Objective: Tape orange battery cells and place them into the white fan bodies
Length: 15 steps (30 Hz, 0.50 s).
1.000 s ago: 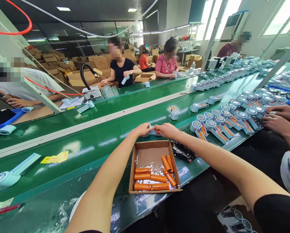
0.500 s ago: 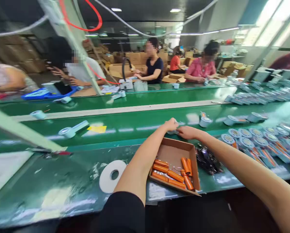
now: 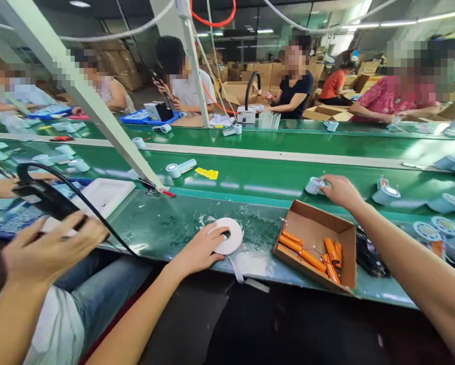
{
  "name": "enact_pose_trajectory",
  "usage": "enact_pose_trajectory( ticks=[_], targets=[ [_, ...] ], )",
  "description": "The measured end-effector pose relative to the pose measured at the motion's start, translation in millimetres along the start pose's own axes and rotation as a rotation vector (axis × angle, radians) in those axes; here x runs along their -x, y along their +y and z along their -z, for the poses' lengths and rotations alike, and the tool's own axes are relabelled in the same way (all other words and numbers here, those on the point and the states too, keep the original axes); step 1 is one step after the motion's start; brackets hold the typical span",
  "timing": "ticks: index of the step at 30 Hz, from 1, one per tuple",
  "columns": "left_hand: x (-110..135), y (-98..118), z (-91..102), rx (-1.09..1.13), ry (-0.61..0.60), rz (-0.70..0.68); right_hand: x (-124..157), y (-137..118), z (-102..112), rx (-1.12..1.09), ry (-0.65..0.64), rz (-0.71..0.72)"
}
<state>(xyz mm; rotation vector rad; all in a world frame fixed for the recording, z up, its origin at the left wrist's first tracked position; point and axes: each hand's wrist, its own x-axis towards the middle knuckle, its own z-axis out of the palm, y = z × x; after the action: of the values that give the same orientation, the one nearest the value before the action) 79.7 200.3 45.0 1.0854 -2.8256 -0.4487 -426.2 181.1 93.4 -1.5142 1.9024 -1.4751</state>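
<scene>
My left hand [image 3: 200, 249] lies over the left side of a white tape roll [image 3: 235, 242] on the bench, its fingers on top and its thumb at the near edge. A loose strip of tape hangs from the roll over the bench edge. My right hand [image 3: 343, 191] is stretched out to the green belt, its fingers closed on a light-blue plastic housing [image 3: 313, 186] with a round end. Between my arms stands an open cardboard box [image 3: 307, 221] holding several orange cylindrical battery packs [image 3: 314, 259]. Dark wiring [image 3: 370, 253] lies right of the box, partly behind my right forearm.
A co-worker's hand [image 3: 56, 248] and a black cabled tool [image 3: 46, 195] are close on the left. A slanted post [image 3: 98, 111] rises from the bench. Along the belt [image 3: 250, 175] lie more light-blue housings [image 3: 179, 168] and a yellow paper [image 3: 207, 173]. Several people sit across.
The view has swung left, bringing a co-worker's hands into sight. My left hand has left my right hand at the belt and come down onto the tape roll. My right hand stays at the belt.
</scene>
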Motion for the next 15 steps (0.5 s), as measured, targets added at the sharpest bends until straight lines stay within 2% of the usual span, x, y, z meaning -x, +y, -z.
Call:
enact_pose_trajectory(
  ticks=[2,3,5,7,8,10,12,15],
  targets=[
    [-4,11,-3.0,-0.058,0.147,-0.006,16,-32,-23,0.072,-0.046,0.046],
    [-6,20,-3.9,-0.078,0.257,0.004,33,-49,-32,0.105,-0.114,0.072],
    [-9,43,-4.1,-0.088,0.484,-0.024,83,-81,-45,0.135,-0.464,0.121],
    [-10,65,-2.5,-0.049,0.668,-0.155,141,-108,-55,0.015,-0.855,0.057],
    [-11,74,-1.6,-0.017,0.736,-0.233,168,-118,-59,-0.049,-0.999,0.029],
    [-17,83,-1.6,0.051,0.815,-0.359,213,-127,-66,-0.177,-1.194,-0.02],
    [-25,83,-6.5,0.088,0.824,-0.413,240,-126,-67,-0.203,-1.262,-0.003],
    [-35,72,-22.4,0.087,0.759,-0.381,247,-116,-50,0.007,-1.328,0.162]
  ],
)
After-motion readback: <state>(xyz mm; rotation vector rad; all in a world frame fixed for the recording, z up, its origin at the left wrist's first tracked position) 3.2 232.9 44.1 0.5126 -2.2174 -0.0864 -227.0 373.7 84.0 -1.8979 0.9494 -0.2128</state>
